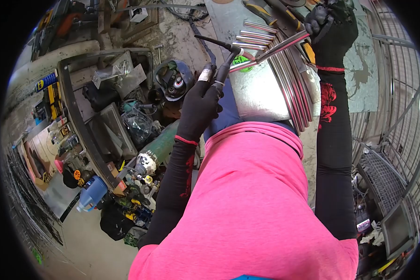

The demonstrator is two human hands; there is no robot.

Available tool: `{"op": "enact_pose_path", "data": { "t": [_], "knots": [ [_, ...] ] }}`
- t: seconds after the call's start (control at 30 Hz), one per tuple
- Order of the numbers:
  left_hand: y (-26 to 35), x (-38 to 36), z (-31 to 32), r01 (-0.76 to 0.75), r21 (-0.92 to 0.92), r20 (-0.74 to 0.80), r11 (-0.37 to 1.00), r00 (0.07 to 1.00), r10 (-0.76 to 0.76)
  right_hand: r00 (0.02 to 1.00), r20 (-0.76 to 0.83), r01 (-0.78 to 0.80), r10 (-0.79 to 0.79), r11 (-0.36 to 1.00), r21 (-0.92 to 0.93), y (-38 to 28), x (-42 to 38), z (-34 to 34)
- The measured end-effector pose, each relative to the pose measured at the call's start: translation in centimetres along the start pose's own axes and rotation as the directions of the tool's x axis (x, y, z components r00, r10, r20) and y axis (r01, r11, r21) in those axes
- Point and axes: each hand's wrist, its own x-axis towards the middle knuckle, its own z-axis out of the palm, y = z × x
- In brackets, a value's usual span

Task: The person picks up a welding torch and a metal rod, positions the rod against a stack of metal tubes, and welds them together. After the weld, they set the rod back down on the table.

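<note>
My left hand, in a black glove, is wrapped round the handle of a TIG torch, whose long black back cap points to the upper left. My right hand, also gloved in black, is closed on a shiny metal tube that slants down left towards the torch head. Beneath the tube lies a metal sheet, brightly lit in the middle. Several long tubes rest side by side along its right, and shorter cut tubes are lined up behind. A green round item sits behind the torch.
Yellow-and-black handled tools lie at the back of the work surface. On the left stand a welding helmet, a green gas cylinder, a metal-framed bench and a blue jug. Wire mesh panels line the right.
</note>
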Motion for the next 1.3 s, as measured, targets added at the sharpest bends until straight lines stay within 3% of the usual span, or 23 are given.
{"op": "enact_pose_path", "data": {
  "t": [0.13, 0.27, 0.4, 0.5, 0.6, 0.83, 0.93, 1.1, 1.13, 1.23, 1.3],
  "knots": [
    [-1.5, 0.7, 0.0, -0.018, -0.044, 0.013, 0.999, 1.0, 0.019, 1.0, 0.002, 0.021, -0.021, 0.999, -0.043, 0.1, 0.3, 0.0],
    [-1.2, 0.8, -0.2, -0.038, 0.054, 0.009, 0.998, 0.999, 0.038, 0.999, 0.001, 0.041, -0.041, 0.997, -0.059, 0.0, 0.0, 0.4],
    [-0.5, 0.6, -0.5, 0.062, 0.018, 0.031, 0.998, 0.998, -0.063, 0.993, 0.003, 0.114, -0.116, 0.966, -0.232, -0.3, -0.5, 1.5],
    [0.4, 0.1, -0.1, -0.006, 0.029, 0.003, 1.0, 1.0, 0.006, 0.991, 0.075, 0.127, -0.113, 0.971, -0.203, -0.4, -0.4, 1.4],
    [0.5, 0.1, 0.0, 0.027, 0.028, -0.004, 0.999, 1.0, -0.027, 0.995, 0.07, 0.082, -0.075, 0.991, -0.103, 0.4, 0.2, 0.3],
    [0.6, 0.0, -0.1, 0.033, 0.059, 0.004, 0.998, 0.999, -0.033, 0.989, 0.12, 0.106, -0.088, 0.983, -0.151, 0.4, 0.4, 0.1],
    [0.4, 0.0, -0.1, 0.029, 0.086, 0.006, 0.996, 1.0, -0.03, 0.993, 0.101, 0.074, -0.063, 0.992, -0.099, 0.5, 0.4, 0.2],
    [0.4, -0.2, 0.3, -0.021, 0.109, -0.047, 0.994, 0.999, 0.026, 0.993, 0.058, 0.115, -0.106, 0.976, -0.186, -0.3, -0.4, 2.0],
    [-0.8, 0.7, 0.1, -0.038, -0.102, 0.007, 0.994, 0.999, 0.039, 0.993, 0.058, 0.115, -0.106, 0.976, -0.186, -0.4, -0.3, 2.1],
    [-1.7, 0.9, -0.3, -0.029, -0.11, 0.016, 0.994, 0.999, 0.031, 0.999, 0.0, 0.045, -0.045, 0.992, -0.119, -0.5, -0.3, 2.4],
    [-1.4, 1.1, -0.8, 0.016, 0.08, 0.061, 0.997, 0.998, -0.021, 0.999, -0.037, 0.0, -0.002, 0.997, -0.073, -0.6, -0.3, 2.5]
  ]
}}
